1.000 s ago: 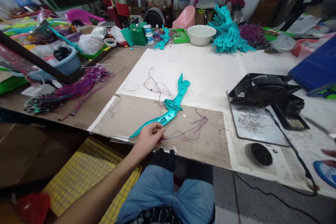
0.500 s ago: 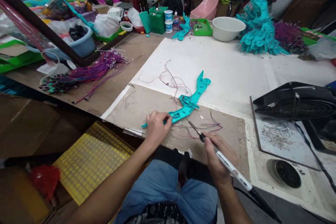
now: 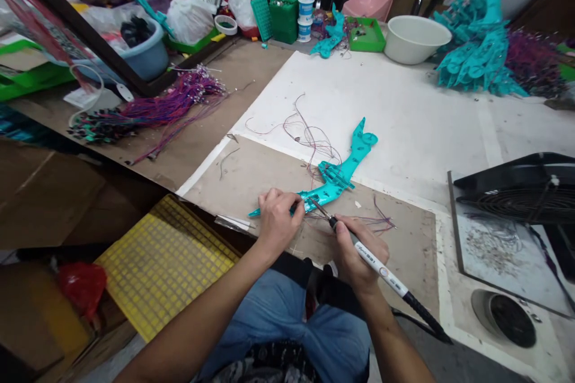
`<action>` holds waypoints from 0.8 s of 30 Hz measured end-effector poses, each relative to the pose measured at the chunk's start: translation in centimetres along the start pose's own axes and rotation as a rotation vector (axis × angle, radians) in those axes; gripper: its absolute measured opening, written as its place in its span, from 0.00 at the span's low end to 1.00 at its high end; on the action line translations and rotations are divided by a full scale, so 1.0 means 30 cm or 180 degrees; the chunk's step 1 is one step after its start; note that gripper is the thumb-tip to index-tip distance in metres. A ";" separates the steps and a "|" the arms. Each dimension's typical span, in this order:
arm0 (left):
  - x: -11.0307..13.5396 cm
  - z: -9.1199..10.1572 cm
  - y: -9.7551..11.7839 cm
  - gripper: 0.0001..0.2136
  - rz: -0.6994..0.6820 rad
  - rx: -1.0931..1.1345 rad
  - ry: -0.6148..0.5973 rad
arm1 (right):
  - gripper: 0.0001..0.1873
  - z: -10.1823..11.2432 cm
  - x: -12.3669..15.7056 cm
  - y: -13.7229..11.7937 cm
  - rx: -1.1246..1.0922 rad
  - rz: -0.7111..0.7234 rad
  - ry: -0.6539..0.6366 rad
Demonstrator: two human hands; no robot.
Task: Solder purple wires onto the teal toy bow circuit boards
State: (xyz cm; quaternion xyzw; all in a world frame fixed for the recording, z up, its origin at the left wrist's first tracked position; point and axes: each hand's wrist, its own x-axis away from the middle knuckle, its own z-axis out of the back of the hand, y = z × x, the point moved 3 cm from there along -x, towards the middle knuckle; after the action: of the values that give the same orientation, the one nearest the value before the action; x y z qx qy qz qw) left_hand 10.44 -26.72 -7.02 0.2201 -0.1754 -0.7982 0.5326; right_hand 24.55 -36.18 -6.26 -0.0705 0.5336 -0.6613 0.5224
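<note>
A long teal plastic part (image 3: 338,176) lies on the brown board (image 3: 251,173) near the table's front edge, with thin red and purple wires (image 3: 309,137) trailing from it. My left hand (image 3: 277,220) is closed in a pinch on the part's near end. My right hand (image 3: 357,248) grips a soldering iron (image 3: 381,272) like a pen. The iron's metal tip touches the teal part just right of my left fingers.
A black fan (image 3: 516,188) and a metal sheet with solder bits (image 3: 494,248) sit at the right. A pile of teal parts (image 3: 476,54), a white bowl (image 3: 415,39), purple wire bundles (image 3: 157,111) and a yellow crate (image 3: 166,263) surround the work spot.
My right hand came into view with the soldering iron and brought its tip onto the teal part. My left hand closed on the part's near end. The view tilted down.
</note>
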 end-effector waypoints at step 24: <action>0.000 -0.003 -0.004 0.06 -0.0063 0.0007 -0.0032 | 0.08 0.066 0.014 0.061 0.0110 -0.0539 0.0449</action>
State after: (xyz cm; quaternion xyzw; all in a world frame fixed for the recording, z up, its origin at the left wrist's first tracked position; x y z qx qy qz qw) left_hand 10.39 -26.68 -7.15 0.2184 -0.1768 -0.8043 0.5236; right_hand 26.78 -37.53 -7.06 -0.0596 0.5497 -0.7156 0.4269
